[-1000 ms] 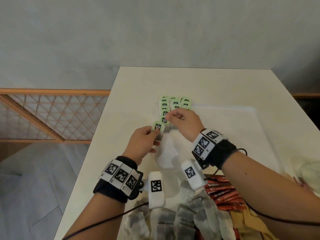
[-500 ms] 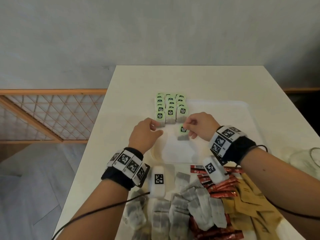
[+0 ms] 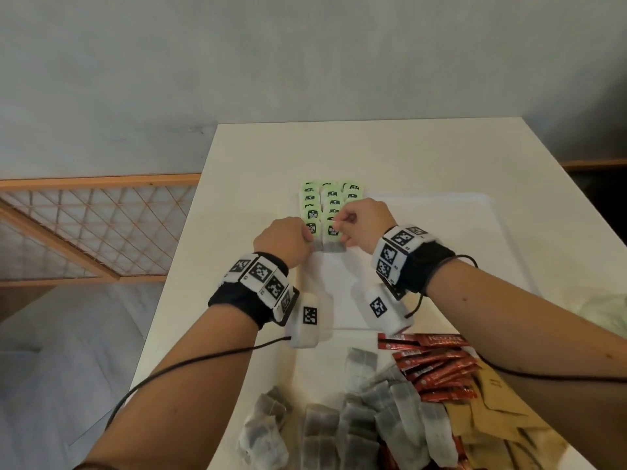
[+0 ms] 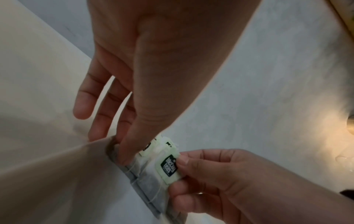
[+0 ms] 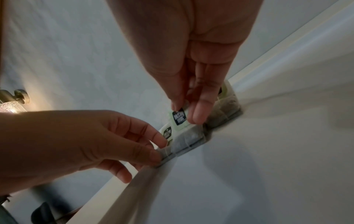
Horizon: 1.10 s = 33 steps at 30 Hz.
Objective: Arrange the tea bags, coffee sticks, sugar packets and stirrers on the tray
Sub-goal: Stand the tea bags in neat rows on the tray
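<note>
Rows of tea bags with green tags [image 3: 330,201] lie at the far left corner of the white tray [image 3: 441,232]. My right hand [image 3: 339,228] pinches the green tag of a tea bag [image 5: 179,117] at the near end of the middle row; the bag rests on the tray. My left hand [image 3: 307,237] pinches the near edge of the neighbouring tea bag [image 5: 167,133] in the left row, thumb down on it [image 4: 124,156]. In the left wrist view the right hand [image 4: 178,163] holds the tag [image 4: 168,166].
A pile of loose tea bags [image 3: 356,429], red coffee sticks [image 3: 437,364] and brown sugar packets [image 3: 492,412] lies on the table near me. A wooden lattice railing [image 3: 84,228] stands off the table's left edge. No stirrers show.
My right hand carried a tea bag from the middle of the tray to the near end of the middle row. My left hand moved onto the left row's nearest bag.
</note>
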{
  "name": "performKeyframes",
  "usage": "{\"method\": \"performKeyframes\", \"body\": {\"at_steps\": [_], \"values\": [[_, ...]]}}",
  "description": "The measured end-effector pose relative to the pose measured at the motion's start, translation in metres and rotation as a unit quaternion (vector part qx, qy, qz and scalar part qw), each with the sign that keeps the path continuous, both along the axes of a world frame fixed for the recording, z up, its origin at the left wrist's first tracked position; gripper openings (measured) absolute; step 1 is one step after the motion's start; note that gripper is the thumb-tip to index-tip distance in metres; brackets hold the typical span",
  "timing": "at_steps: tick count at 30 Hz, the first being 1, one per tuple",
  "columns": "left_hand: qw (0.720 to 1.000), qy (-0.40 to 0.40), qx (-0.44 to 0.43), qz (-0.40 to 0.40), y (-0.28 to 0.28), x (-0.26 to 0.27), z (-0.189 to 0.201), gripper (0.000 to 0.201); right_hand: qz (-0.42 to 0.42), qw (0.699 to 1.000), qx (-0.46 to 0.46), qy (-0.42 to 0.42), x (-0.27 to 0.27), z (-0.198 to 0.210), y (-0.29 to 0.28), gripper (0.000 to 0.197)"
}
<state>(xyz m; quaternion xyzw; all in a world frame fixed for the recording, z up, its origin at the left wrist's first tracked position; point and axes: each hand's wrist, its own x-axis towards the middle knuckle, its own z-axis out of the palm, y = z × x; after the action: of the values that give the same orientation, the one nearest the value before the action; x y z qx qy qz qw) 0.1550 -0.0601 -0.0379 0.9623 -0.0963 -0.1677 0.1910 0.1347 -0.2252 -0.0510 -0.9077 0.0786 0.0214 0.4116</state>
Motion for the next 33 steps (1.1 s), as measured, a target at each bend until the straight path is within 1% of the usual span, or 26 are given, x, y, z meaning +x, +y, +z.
{"method": "performKeyframes", "body": {"at_steps": [2, 4, 5, 7, 10, 12, 14, 16, 19, 21, 23, 26, 30, 33], "values": [[1.000, 0.007, -0.005, 0.000, 0.002, -0.003, 0.004, 0.009, -0.005, 1.000, 0.009, 0.008, -0.001, 0.002, 0.001, 0.010], [1.000, 0.011, -0.007, -0.002, 0.004, -0.009, 0.011, 0.014, -0.006, 1.000, 0.007, 0.000, -0.007, 0.007, 0.000, 0.024], [1.000, 0.010, -0.011, -0.007, 0.005, -0.013, 0.015, 0.018, -0.003, 1.000, -0.009, -0.011, -0.012, 0.011, -0.001, 0.031], [0.999, 0.004, -0.022, -0.023, 0.007, -0.025, 0.024, 0.025, 0.007, 0.999, -0.030, -0.032, -0.029, 0.022, -0.002, 0.037], [0.998, -0.008, -0.027, -0.057, 0.008, -0.052, 0.036, 0.031, 0.036, 0.998, -0.026, -0.040, -0.071, 0.035, -0.004, 0.037], [0.996, -0.005, -0.020, -0.082, 0.008, -0.075, 0.040, 0.032, 0.071, 0.996, -0.053, -0.023, -0.103, 0.039, -0.005, 0.034], [0.993, 0.005, -0.004, -0.114, 0.009, -0.099, 0.041, 0.031, 0.097, 0.994, -0.057, 0.002, -0.132, 0.037, -0.004, 0.031], [0.988, 0.019, 0.023, -0.149, 0.012, -0.123, 0.040, 0.031, 0.112, 0.993, -0.039, 0.023, -0.159, 0.032, -0.004, 0.027], [0.979, 0.037, 0.042, -0.194, 0.019, -0.153, 0.036, 0.032, 0.117, 0.992, -0.025, 0.039, -0.192, 0.023, -0.005, 0.022], [0.972, 0.055, 0.045, -0.225, 0.022, -0.171, 0.031, 0.041, 0.107, 0.993, -0.024, 0.036, -0.209, 0.018, -0.006, 0.021], [0.964, 0.080, 0.052, -0.247, 0.024, -0.189, 0.025, 0.056, 0.097, 0.995, -0.024, 0.031, -0.221, 0.016, -0.008, 0.022], [0.959, 0.083, 0.071, -0.263, 0.024, -0.210, 0.014, 0.067, 0.085, 0.996, -0.031, 0.023, -0.234, 0.014, -0.009, 0.024], [0.962, 0.035, 0.083, -0.259, 0.019, -0.222, 0.007, 0.064, 0.067, 0.997, -0.028, 0.009, -0.248, 0.017, -0.009, 0.022], [0.966, 0.040, 0.092, -0.237, 0.016, -0.224, 0.006, 0.062, 0.063, 0.997, -0.035, -0.005, -0.257, 0.018, -0.010, 0.018]]}}
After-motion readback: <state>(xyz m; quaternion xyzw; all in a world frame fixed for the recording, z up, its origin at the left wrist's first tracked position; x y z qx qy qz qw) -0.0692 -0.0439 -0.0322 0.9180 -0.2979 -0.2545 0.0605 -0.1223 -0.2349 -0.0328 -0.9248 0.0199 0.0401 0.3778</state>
